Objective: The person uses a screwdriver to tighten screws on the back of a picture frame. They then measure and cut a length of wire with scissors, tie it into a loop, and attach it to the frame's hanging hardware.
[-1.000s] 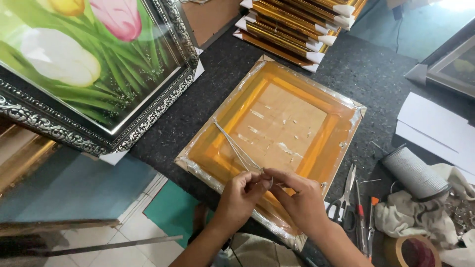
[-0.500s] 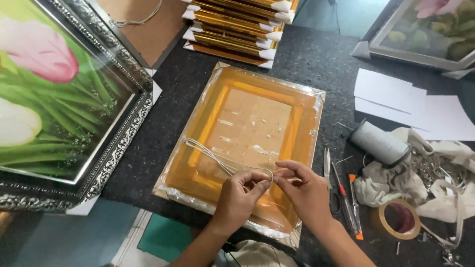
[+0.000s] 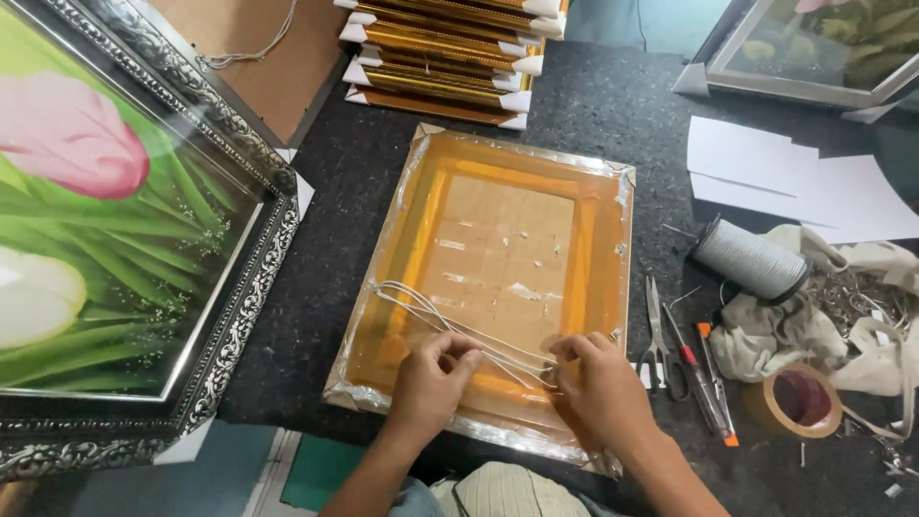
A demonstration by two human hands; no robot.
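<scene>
White cord [image 3: 450, 325] lies in several strands across the back of a wrapped picture frame [image 3: 498, 278], which sits face down at the centre of the dark counter [image 3: 632, 124]. Half a second earlier the strands rose in a loose loop above the frame; now they lie flatter and run from an anchor at the frame's left rail down to the lower right, so the slack appears to be taken up and the cord drawn taut between its two ends. The left hand [image 3: 431, 383] pinches the strands near the lower middle of the frame, its fingers narrow and closed on the cord. The right hand [image 3: 598, 393] presses at the lower right rail, fingers curled on the cord's end where a small metal fitting seems to sit; the exact grip is hidden.

As for holders, the frame's clear film encloses only the frame itself. At the right of the picture a crumpled cloth bag [image 3: 842, 306] spills small metal hardware, too small to identify. Beside it lie a spool of cord [image 3: 751, 260], a roll of brown tape [image 3: 799, 400], scissors [image 3: 661, 340] and a cutter [image 3: 713, 383]. A large tulip painting [image 3: 115, 239] fills the left, and stacked gold frames [image 3: 450, 57] sit at the top.
</scene>
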